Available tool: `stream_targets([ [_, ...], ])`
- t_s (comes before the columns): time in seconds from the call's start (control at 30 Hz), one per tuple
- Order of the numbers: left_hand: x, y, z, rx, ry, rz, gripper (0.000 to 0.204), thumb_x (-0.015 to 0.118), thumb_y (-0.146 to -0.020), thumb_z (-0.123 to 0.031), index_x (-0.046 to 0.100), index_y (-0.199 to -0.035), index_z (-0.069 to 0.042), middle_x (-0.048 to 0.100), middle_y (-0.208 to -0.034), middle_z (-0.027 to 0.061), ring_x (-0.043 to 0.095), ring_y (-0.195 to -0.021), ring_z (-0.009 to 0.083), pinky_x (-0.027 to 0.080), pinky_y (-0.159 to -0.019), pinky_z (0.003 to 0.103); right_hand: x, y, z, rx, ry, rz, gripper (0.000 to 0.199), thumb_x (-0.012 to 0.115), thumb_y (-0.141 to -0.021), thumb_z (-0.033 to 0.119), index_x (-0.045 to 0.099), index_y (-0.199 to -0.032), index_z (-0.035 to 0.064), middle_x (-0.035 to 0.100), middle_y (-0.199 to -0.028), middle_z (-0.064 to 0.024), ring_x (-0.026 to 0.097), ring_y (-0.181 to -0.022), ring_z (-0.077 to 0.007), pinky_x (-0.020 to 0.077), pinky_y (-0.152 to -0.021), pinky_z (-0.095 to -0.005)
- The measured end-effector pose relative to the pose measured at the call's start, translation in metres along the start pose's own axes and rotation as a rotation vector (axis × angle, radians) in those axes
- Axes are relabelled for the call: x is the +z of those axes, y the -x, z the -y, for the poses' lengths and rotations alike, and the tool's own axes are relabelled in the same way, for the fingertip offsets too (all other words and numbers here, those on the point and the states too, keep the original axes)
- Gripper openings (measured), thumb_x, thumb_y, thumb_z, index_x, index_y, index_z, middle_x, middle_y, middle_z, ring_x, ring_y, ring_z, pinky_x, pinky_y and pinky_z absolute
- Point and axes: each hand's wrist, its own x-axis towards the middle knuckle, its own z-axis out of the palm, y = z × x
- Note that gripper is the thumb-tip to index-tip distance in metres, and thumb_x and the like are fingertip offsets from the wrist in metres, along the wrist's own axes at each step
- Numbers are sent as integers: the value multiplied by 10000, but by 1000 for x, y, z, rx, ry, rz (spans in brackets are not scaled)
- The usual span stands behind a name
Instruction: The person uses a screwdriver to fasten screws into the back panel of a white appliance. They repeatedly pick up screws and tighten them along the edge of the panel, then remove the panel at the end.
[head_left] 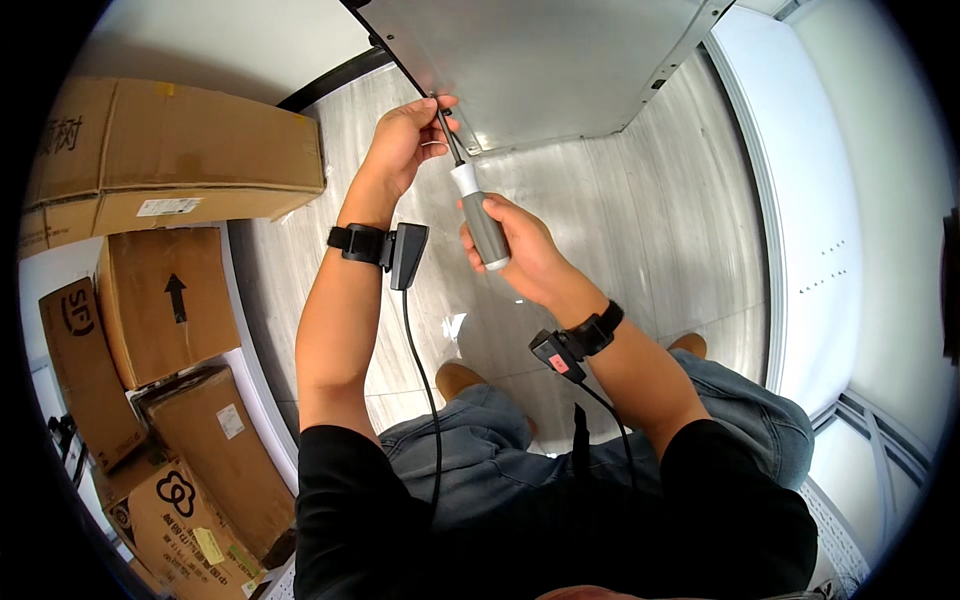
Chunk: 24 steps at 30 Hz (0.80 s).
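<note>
Metal cabinet (560, 70) as landmark. Screwdriver (484, 228), grey-and-white handle, just below cabinet's lower left edge, tip up against it; seating unclear. Right hand (522, 250) wrapped round handle. Left hand (402, 142) beside that edge, thumb and finger pinching shaft near tip. Cardboard boxes (172, 300) well left of cabinet.

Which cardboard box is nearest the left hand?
The long box at upper left: its end faces the left hand, while the arrow-marked box and others lie farther off.
</note>
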Motion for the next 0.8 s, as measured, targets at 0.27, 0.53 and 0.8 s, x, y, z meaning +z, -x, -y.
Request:
stream_targets([
  [0.27,7,6,-3,-37,-31,-42,301,388,-980,-229,613,-1115,-82,611,-834,-19,510,-757,87,425,-704,247,2,-5,-9,31,-196,85,294,388,-966,270,480,-1122,39,571,-804,-114,541,-695,-194,451,-625,-324],
  [0.53,10,13,-6,-24,-67,-41,234,506,-945,-251,599,-1092,-94,601,-859,-30,524,-755,74,438,-682,228,20,-5,-12,-40,110,-184,310,560,-910,191,442,-1125,2,491,-966,-86,529,-818,-155,521,-672,-344],
  [0.8,15,11,4,68,-165,-179,334,723,-812,-216,595,-1044,-13,583,-770,-8,555,-665,94,490,-591,234,3,-24,-19,12,388,-248,383,660,-848,223,455,-1074,-9,517,-918,-62,536,-822,-156,522,-642,-340],
])
